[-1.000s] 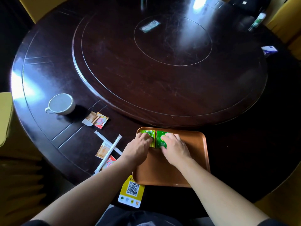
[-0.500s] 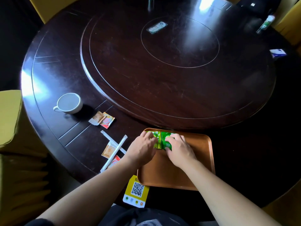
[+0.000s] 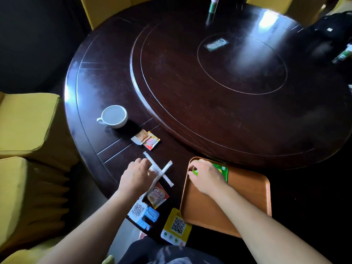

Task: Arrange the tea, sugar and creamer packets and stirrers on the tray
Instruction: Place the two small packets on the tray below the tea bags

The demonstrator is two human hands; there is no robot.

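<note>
Green foil tea packets (image 3: 222, 169) lie in the far left corner of the orange-brown rectangular plastic tray (image 3: 247, 189), which sits at the near edge of the dark round wooden table (image 3: 228, 115). Right hand (image 3: 207, 177) rests palm-down over them, fingers together and curled, pressing on the packets rather than lifting. Count of packets under the hand: probably 2, view poor.

Left hand (image 3: 138, 176) is off the tray, to its left, fingertips closing on 2 white paper-wrapped stirrers (image 3: 162, 171) that lie crossed in an X on the table. Whether the fingers already pinch one, cannot tell.

Step in hand, as judged: bring the stirrers across to the tray. Best to take both at the crossing point, or square them parallel first, then lay them along a tray edge clear of the tea. Keep the right hand light so the green packets stay aligned.

Left on the table: an orange-and-red creamer sachet (image 3: 158, 195) under the near stirrer, print looks like "Coffee mate". 2 more small sachets (image 3: 146, 140), tan and orange-red, lie farther off beside a white ceramic cup (image 3: 114, 116); their print is unreadable.

Stuck at the table's near edge: a blue-and-white QR code sticker (image 3: 142, 212) and a yellow QR code sticker (image 3: 177, 225). No text legible on either.
</note>
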